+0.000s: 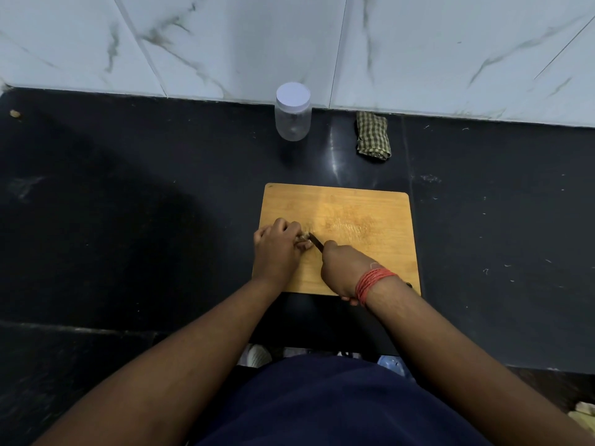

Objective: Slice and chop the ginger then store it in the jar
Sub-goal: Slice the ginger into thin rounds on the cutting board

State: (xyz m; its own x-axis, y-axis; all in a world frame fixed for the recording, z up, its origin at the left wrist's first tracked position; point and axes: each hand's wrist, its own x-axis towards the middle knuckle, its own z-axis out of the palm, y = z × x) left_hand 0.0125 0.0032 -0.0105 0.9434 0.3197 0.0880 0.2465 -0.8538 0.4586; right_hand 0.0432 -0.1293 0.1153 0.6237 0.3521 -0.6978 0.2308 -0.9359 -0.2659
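Ginger (304,235) lies on the wooden cutting board (363,214), near the board's left edge and about midway along it; only a small pale end of the root shows, the rest being covered by fingers; the left hand (279,249) sits over it with its fingers curled down round the piece, pinning it against the board; the knife (316,243) has its dark blade touching the exposed end of the ginger, slanting from there toward the board's near edge; the right hand (343,268) is closed round the knife's handle, which is hidden inside the fist, and rests over the board's near half; a red thread band (370,283) is wound round the right wrist at the board's near edge; beyond the board's far edge, well apart from it, a clear plastic jar (293,119) stands upright with its white lid (293,94) on, against the marble wall; a folded checked cloth (373,136) lies beyond the board's far edge too, to the right of the jar; the board itself lies on a black countertop (128,204).
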